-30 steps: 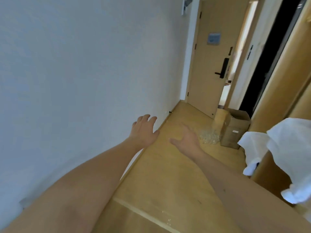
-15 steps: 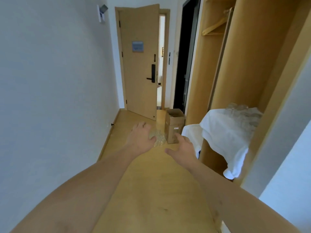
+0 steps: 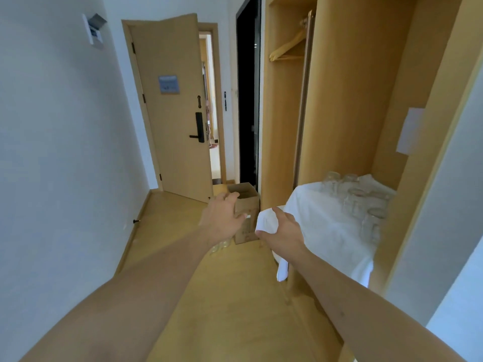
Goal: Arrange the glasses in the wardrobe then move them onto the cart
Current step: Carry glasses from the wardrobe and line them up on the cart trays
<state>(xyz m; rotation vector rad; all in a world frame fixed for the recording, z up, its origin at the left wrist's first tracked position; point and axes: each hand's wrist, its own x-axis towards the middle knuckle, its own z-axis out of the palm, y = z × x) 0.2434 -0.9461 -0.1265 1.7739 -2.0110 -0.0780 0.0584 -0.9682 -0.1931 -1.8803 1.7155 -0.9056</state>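
Narrow entry corridor: pale matte wall at left of frame, honey-toned laminate floor point(image 3: 209, 296), wooden door point(image 3: 172, 105) ajar at centre top with a black lever lock. Open wardrobe point(image 3: 347, 95) of smooth light wood filling the right side; wooden hanger point(image 3: 287, 47) on the rail, upper right.

Clear glasses point(image 3: 352, 197) clustered on the wardrobe shelf at right centre, standing on a draped white cloth point(image 3: 321, 226); thin-walled, cylindrical, seemingly mouth-down, though glare makes that hard to settle. More glassware on the floor point(image 3: 219, 246) below the left wrist, largely hidden. Open cardboard box point(image 3: 247, 205) beyond both hands, by the wardrobe's foot.

Right hand point(image 3: 283, 231) grasping a bunched fold of the white cloth at the shelf's near corner, loose tail hanging beneath the wrist. Left hand point(image 3: 222, 218) released, fingers spread and slightly bent, holding nothing, in front of the box.

Judged step: settling the cloth before arranging the glasses. Best done with a slow, level tug, no jerk, since soft fabric slides on smooth wood and would carry the glasses along. Free hand better placed near the cluster to steady it. Slick, brittle glass: lift singly by the body, set down spaced, no rim-to-rim contact.

No cart in frame.
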